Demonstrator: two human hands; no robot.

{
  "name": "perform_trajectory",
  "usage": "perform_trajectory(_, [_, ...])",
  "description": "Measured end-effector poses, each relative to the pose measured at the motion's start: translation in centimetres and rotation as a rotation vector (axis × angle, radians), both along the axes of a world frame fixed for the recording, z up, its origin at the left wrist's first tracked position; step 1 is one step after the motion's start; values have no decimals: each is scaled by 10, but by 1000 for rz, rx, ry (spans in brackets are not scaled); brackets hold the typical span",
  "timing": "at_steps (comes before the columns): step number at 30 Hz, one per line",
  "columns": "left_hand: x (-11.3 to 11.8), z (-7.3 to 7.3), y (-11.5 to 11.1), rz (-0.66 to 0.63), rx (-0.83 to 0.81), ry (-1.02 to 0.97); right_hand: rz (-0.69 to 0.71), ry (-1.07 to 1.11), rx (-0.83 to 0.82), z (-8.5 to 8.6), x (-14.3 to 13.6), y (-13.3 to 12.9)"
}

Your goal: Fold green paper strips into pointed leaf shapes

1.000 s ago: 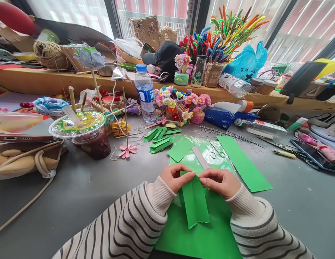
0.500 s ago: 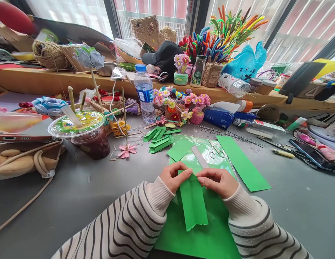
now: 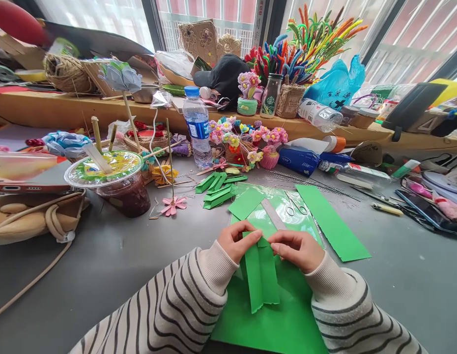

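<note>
A strip of green paper, creased down its length, hangs between my two hands with its torn-looking lower edge toward me. My left hand pinches its upper left corner between thumb and fingers. At the upper right corner, my right hand is closed on the same paper, where a small flap is folded over. Beneath lies a larger green sheet in a clear sleeve. A square green piece, a ruler and small scissors rest just beyond my hands.
A long green strip lies at the right. Several folded green pieces sit beyond my left hand, near a pink paper flower. A lidded drink cup and a water bottle stand farther left. Thin wires lie behind.
The lower end of the held paper strip has swung slightly to the left. Both hands keep their grip in nearly the same place.
</note>
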State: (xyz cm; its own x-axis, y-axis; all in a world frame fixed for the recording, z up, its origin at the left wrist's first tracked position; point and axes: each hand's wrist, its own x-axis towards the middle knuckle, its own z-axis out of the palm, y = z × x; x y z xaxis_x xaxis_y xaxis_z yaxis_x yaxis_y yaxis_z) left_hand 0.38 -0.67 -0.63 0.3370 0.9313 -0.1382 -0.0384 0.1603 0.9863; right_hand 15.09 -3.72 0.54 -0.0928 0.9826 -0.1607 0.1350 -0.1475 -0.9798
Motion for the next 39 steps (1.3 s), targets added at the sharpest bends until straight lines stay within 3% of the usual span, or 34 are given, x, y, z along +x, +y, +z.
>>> perform_trajectory(5, [0,-1,0,53,26,60,-41,53,-41,-1,0,-1])
perform_trajectory(12, [-1,1,1,91,27,78,-25,2,30,4,3,2])
perform_trajectory(18, [1,2,-1,9,81,85,-65,-113,61,3,-6,-1])
perform_trajectory(31, [0,1,-5,-148,26,74,-150,33,112,7,-2,2])
perform_trajectory(34, [0,4,-2,-156,-69,-9,-188,121,69,6,1,4])
perform_trajectory(39, [-3,8,9,-130,-383,-229,-309,411,-82,8,7,8])
